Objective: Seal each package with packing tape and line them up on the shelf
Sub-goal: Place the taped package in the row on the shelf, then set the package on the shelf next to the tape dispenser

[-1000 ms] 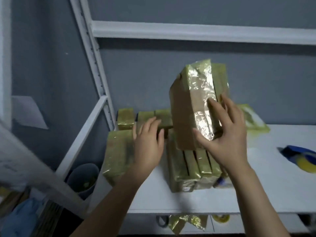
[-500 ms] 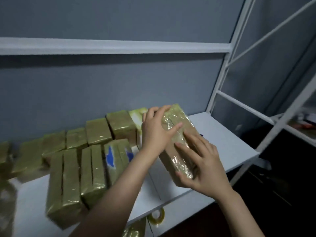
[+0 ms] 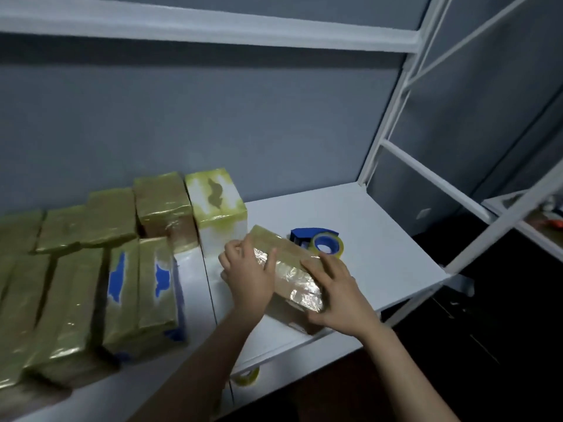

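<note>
From the head view, your left grip [image 3: 249, 275] curls round the left side of the package [image 3: 289, 260] and your right grip [image 3: 338, 296] clasps its near right end, fingers laid over the taped top and thumb tucked round the side. Both are closed on it, probably to steady it and press the tape flat while it sits on the shelf [image 3: 380, 239]. The package lies at an angle close to the shelf's front edge, toward the right end. It is apart from the rows, so I judge it is not yet lined up. The blue tape dispenser [image 3: 316, 239] sits just behind it, within easy reach for another strip. The sealed packages [image 3: 91, 300] fill the left part of the shelf in two rows, one along the back edge and one toward the front. A white box [image 3: 216, 208] ends the back row. The shelf is a white board in a white metal frame [image 3: 393, 102] against a grey-blue wall [image 3: 213, 117], with an upper shelf [image 3: 213, 28] overhead. A tape roll [image 3: 246, 376] shows below the front edge.
</note>
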